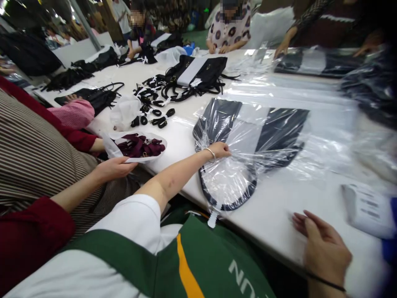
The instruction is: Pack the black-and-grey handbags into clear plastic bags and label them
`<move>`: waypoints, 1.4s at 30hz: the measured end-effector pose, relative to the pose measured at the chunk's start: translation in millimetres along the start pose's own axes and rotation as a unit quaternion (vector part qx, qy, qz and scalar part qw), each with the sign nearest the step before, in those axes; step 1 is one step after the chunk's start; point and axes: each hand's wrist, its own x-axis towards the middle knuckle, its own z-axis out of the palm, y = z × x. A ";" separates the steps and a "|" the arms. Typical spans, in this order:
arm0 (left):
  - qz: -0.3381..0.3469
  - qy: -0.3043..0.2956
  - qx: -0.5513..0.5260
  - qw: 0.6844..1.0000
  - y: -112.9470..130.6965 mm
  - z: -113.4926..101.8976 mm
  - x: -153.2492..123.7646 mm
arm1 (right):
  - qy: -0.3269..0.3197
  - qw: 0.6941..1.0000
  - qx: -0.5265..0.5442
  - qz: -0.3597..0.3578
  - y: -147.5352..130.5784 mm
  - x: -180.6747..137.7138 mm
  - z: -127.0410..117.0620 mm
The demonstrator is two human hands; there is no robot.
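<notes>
A black and white bag lies flat on the white table inside a clear plastic bag. My left hand, with a thin bracelet at the wrist, reaches out to the plastic's near left edge, its fingers closed on the film. My right hand rests at the table's near edge, to the right of the bag, fingers stretched out and holding nothing. A white tag hangs off the bag's rounded near end.
At my left, a person in stripes and red sleeves holds a white pouch of maroon straps. Loose black straps and another black and white bag lie further back. A pack of printed labels sits at right. More people work along the far side.
</notes>
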 end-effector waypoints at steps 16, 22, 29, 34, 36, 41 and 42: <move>-0.041 -0.044 -0.002 0.998 36.1 -20.3 -21.6 | 0.091 0.980 0.167 0.053 -3.0 27.7 -63.8; -0.083 -0.038 0.037 0.995 -16.3 -0.9 18.8 | 0.374 0.921 0.106 0.001 1.7 72.4 -172.5; -0.103 -0.041 0.037 0.993 -20.2 1.0 16.1 | 0.191 0.974 -0.020 0.122 4.6 122.6 -180.5; -0.105 -0.035 0.026 0.994 -15.2 0.6 15.8 | 0.221 0.972 -0.022 0.076 -11.9 123.7 -171.8; -0.096 -0.028 0.022 0.995 -11.4 -0.2 14.1 | 0.268 0.963 -0.027 0.027 -13.7 108.1 -168.5; -0.073 -0.017 0.013 0.997 -0.6 1.1 10.4 | 0.299 0.949 -0.086 0.058 21.1 61.0 -169.7; -0.061 -0.017 0.012 0.998 -0.4 2.3 11.3 | 0.288 0.946 -0.126 0.078 32.3 56.2 -173.0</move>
